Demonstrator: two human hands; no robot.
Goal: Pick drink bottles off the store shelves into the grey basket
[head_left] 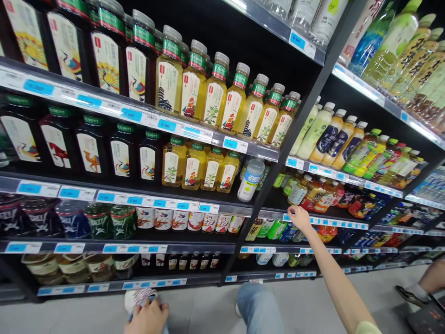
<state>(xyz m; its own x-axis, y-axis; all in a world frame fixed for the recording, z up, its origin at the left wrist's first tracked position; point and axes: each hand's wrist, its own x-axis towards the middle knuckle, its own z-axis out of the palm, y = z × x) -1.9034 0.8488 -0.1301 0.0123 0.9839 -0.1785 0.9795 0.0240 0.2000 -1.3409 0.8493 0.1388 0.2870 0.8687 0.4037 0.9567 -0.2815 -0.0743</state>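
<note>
Fingers point(292, 211) of the right hand point(301, 219) are hanging bent at a shelf edge point(351, 225), no bottle showing in their grip; whether their tips are meeting is too small to tell. Largest, the rack point(282, 157) is spanning both sides. Low down, the left hand point(148, 317) is hanging before a shoe point(134, 299), fingers bent; its grasp cannot be told. Just above the right fingers, a pale bottle point(298, 191) is standing on the shelf. Smallest, price labels point(321, 221) are lining the edge. Apparently, a reach is being made; gripping that bottle would be calling for raised, spread fingers.
</note>
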